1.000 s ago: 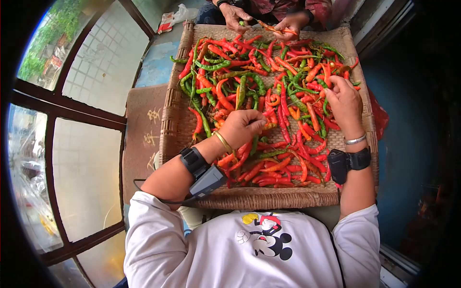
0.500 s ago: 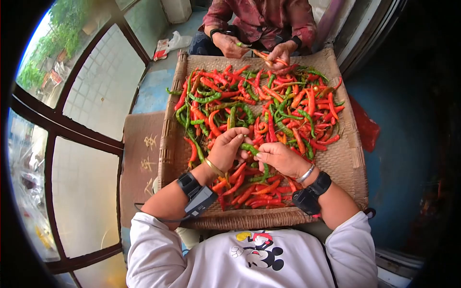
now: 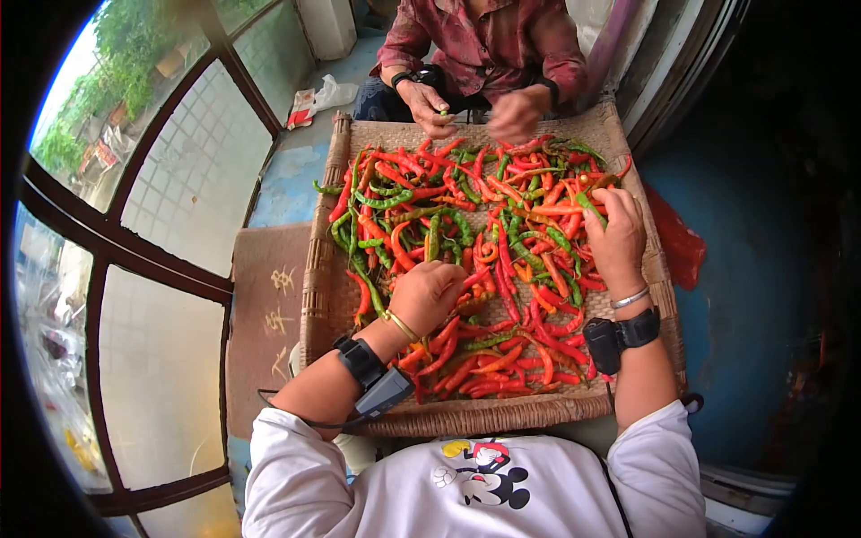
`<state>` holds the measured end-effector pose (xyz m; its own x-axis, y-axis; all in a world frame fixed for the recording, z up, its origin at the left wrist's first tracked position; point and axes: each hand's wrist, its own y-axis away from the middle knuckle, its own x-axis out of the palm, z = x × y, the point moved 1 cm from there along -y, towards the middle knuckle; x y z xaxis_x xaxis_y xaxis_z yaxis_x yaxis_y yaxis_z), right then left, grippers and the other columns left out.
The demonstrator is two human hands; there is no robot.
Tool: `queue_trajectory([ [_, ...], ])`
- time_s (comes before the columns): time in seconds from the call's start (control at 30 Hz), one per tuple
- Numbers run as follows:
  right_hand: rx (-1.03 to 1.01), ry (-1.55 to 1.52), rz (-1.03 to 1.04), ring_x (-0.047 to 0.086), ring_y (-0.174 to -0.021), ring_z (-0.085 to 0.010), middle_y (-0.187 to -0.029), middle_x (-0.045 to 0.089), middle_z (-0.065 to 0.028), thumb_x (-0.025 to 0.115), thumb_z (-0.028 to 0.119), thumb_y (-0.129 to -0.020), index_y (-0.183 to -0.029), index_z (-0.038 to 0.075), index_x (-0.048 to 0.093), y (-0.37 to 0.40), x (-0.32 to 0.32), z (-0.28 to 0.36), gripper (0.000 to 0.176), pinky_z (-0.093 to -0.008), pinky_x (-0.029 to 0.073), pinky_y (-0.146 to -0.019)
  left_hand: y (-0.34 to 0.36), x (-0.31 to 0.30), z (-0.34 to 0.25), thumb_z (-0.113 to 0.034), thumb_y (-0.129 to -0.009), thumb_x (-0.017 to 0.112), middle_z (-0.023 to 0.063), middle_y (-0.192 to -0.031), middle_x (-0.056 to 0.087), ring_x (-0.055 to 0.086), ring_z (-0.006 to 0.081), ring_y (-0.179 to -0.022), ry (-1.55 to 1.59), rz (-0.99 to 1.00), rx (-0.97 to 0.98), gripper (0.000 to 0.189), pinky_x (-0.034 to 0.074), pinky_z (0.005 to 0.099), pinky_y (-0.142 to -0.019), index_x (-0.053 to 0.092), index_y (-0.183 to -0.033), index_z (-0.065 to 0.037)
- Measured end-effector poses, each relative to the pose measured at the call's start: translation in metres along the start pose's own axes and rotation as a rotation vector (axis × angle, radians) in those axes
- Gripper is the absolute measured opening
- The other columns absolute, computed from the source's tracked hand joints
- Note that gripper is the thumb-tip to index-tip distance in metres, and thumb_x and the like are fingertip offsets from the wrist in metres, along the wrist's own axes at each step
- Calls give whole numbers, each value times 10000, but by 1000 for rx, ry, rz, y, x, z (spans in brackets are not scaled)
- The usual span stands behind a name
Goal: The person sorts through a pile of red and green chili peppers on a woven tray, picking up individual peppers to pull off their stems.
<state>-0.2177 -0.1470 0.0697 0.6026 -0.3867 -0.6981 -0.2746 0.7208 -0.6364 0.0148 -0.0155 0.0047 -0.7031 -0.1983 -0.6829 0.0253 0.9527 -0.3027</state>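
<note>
My right hand [image 3: 619,235] reaches to the right part of the pile, its fingers closed around a green chili pepper [image 3: 589,207]. Over the middle left of the peppers is my left hand [image 3: 429,298], with its fingers curled in. What it holds, if anything, is hidden. Red chili peppers [image 3: 502,359] lie in a loose group near the front, mixed with a few green ones. Farther back spreads a larger heap of red and green peppers [image 3: 404,184]. All of them rest on a shallow woven tray [image 3: 628,381].
Across the tray, another person in a patterned red shirt [image 3: 484,49] works with both hands over its far edge, one hand [image 3: 520,114] blurred. A paned window [image 3: 175,170] runs along the left. A red bag [image 3: 674,238] is beside the tray's right side.
My hands have parted from the green pepper held between them. My right hand has moved right and away from me; my left is slightly lower. The other person's hands have separated from their pepper.
</note>
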Motion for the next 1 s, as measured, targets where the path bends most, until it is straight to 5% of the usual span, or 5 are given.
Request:
queue_trajectory([
  [0.2, -128, -327, 405, 548, -734, -289, -742, 554, -109, 623, 106, -708, -760, 48, 570, 35, 29, 36, 94, -365, 450, -658, 4, 16, 15, -151, -716, 621, 79, -863, 585, 531, 262, -836, -298, 270, 261, 163, 444, 351, -738, 612, -855, -66],
  [0.37, -185, -366, 775, 570, -739, -284, -744, 575, -122, 620, 111, -716, -820, 32, 587, 64, 50, 47, 134, -361, 454, -663, 2, 13, 17, -196, -699, 633, 69, -912, 556, 503, 254, -891, -446, 211, 104, 209, 419, 339, -795, 614, -872, -79],
  [0.5, -172, -387, 834, 566, -784, -300, -801, 571, -128, 639, 125, -695, -922, 36, 568, 84, 65, 48, 255, -375, 457, -693, 4, 8, 16, -227, -674, 656, 55, -997, 524, 480, 262, -918, -605, 24, 108, 277, 405, 368, -811, 600, -904, -83],
  [0.63, -260, -259, 855, 565, -825, -293, -861, 569, -120, 639, 132, -691, -983, 69, 548, 100, 80, 48, 312, -391, 462, -704, 5, 18, 24, -252, -664, 663, 41, -1011, 520, 486, 251, -915, -616, 178, -8, 289, 402, 363, -810, 606, -909, -110],
  [1.0, -382, -169, 741, 580, -645, -297, -665, 562, -109, 549, 133, -672, -639, 50, 537, 61, 53, 46, 90, -396, 469, -593, 9, 20, 20, -216, -720, 602, 25, -848, 577, 508, 233, -807, -461, 332, 169, 158, 430, 333, -741, 640, -828, -107],
])
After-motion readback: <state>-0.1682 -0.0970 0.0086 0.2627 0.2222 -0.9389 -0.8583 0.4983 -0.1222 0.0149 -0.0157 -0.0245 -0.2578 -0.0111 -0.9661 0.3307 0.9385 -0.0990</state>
